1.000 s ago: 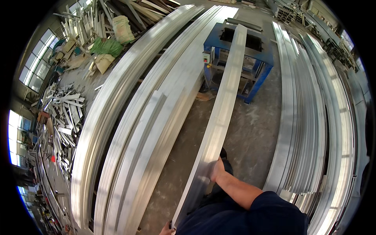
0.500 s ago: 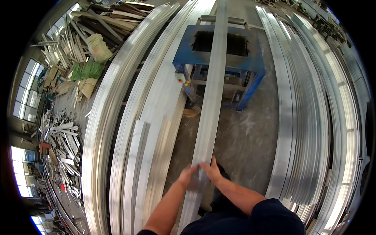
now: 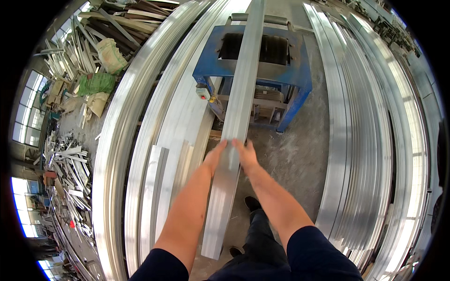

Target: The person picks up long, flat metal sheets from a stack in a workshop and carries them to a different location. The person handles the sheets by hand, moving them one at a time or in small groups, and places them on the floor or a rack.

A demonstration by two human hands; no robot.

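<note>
My short sleeves (image 3: pixel 314 248) are navy blue. My trousers (image 3: pixel 263 239) and shoes (image 3: pixel 252 203) are dark too, and my fingers (image 3: pixel 251 151) are bare.

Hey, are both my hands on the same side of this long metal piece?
No, the left hand is at the left edge of the long metal piece and the right hand at its right edge.

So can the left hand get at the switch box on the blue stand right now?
Probably not without stepping forward: the outstretched left hand is at the metal bar's left edge, and the switch box sits farther ahead. Nothing visible blocks the gap.
</note>
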